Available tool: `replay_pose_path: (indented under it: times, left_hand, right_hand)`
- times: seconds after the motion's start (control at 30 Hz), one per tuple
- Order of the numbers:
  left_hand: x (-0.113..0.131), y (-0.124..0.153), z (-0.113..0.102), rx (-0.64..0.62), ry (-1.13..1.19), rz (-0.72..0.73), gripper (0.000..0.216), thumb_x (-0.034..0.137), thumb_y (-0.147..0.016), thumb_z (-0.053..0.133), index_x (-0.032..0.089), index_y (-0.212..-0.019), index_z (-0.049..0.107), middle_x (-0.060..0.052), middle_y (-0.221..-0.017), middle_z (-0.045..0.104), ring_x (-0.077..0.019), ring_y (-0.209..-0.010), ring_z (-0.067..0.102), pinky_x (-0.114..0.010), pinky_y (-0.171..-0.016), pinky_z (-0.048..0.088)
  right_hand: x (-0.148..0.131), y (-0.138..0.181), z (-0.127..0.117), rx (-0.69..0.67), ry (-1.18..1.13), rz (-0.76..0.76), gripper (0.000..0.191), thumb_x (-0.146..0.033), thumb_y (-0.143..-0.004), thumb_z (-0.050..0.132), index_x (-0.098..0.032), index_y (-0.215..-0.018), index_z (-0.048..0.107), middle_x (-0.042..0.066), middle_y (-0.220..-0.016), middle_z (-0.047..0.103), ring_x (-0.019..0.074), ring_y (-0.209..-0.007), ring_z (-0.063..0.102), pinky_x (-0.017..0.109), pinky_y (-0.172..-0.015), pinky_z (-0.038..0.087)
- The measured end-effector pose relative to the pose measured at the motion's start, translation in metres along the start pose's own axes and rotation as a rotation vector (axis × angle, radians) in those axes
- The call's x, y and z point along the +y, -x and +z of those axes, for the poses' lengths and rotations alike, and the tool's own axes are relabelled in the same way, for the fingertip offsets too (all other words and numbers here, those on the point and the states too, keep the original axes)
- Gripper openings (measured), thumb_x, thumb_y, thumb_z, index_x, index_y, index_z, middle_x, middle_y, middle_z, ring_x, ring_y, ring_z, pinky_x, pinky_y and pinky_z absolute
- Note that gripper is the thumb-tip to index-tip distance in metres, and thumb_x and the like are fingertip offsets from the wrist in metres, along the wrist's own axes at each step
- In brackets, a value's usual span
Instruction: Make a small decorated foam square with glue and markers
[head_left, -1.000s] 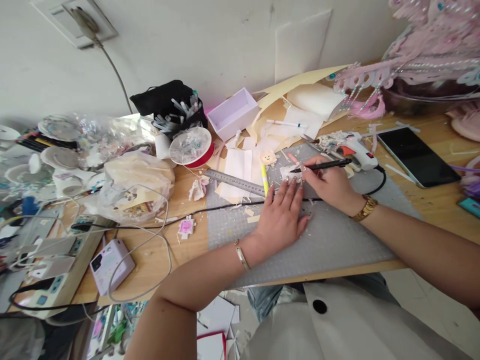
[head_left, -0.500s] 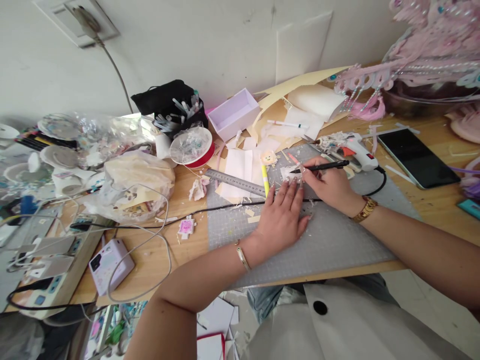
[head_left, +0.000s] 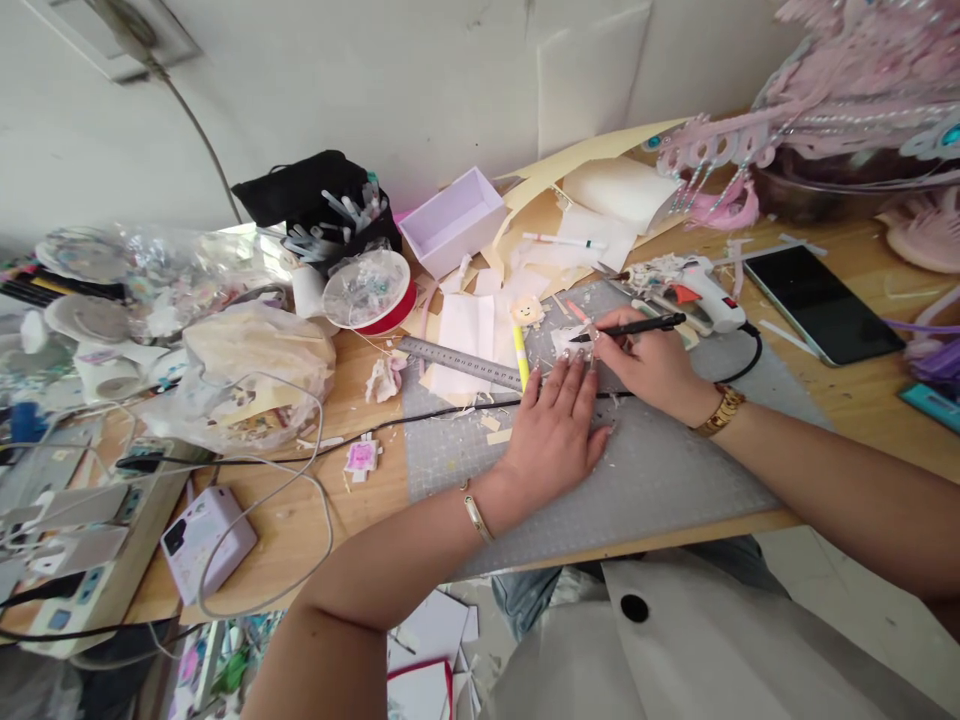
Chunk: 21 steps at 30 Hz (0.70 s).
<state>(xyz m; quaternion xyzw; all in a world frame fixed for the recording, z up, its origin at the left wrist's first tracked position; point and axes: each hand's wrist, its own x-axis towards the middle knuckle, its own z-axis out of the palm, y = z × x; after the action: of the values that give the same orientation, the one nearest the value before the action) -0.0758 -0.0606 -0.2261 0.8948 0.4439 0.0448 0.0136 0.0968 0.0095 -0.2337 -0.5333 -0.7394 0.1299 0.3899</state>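
My left hand [head_left: 553, 425] lies flat on the grey cutting mat [head_left: 660, 480], fingers stretched forward, with the fingertips pressing a small white paper piece [head_left: 570, 343]. My right hand [head_left: 651, 363] is closed round a black craft knife [head_left: 634, 326], held like a pen. Its tip touches the white piece just beyond my left fingertips. A steel ruler [head_left: 459, 362] lies to the left of the hands, beside a yellow pen [head_left: 517, 354].
A white glue gun [head_left: 701, 292] and a dark tablet [head_left: 821, 304] lie at the right. A black cable [head_left: 390, 428] crosses the mat. A lilac box [head_left: 452, 220], a pen holder [head_left: 337, 220], plastic bags [head_left: 255, 365] and a power strip [head_left: 67, 560] crowd the left.
The view has shifted slightly, so everything sits a little lower-left in the frame. Both hands keep the same pose on the white piece.
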Motion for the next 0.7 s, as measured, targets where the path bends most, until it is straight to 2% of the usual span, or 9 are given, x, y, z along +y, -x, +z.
replay_pose_path:
  times: [0.17, 0.7]
  left_hand:
    - [-0.0005, 0.0004, 0.0004, 0.001, 0.008, 0.001, 0.066, 0.048, -0.102, 0.037, 0.004, -0.152, 0.038, -0.02, -0.159, 0.04, -0.0326, -0.151, 0.032, -0.052, -0.121, 0.029]
    - [0.001, 0.0012, 0.0011, 0.013, -0.007, -0.007, 0.065, 0.047, -0.102, 0.037, 0.004, -0.151, 0.038, -0.02, -0.159, 0.04, -0.0328, -0.15, 0.033, -0.052, -0.122, 0.029]
  right_hand:
    - [0.0007, 0.0006, 0.0013, -0.004, 0.021, 0.001, 0.01, -0.027, -0.086, 0.055, -0.022, -0.09, 0.063, 0.004, -0.076, 0.07, 0.0189, -0.061, 0.06, 0.033, -0.061, 0.045]
    - [0.0004, 0.0013, 0.0023, 0.004, -0.004, 0.007, 0.013, -0.028, -0.087, 0.054, -0.022, -0.091, 0.065, 0.005, -0.078, 0.071, 0.0204, -0.067, 0.062, 0.033, -0.065, 0.046]
